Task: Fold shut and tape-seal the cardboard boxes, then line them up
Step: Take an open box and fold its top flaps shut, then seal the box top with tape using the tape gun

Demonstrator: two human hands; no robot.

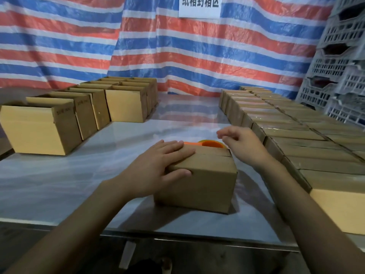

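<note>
Brown cardboard made up one box [199,180] in the middle of the shiny worktop [79,175], near its front edge. Its top flaps were folded down. The left hand [158,165] lay flat on the top, fingers straight, thumb on the front side. The right hand [241,143] hung over the far right corner, fingers loosely bent, holding nothing. One orange tape dispenser [209,144] peeked out just behind the box. Open boxes [59,123] stood on the left and shut boxes [296,139] lay in two rows on the right, too many to count surely.
</note>
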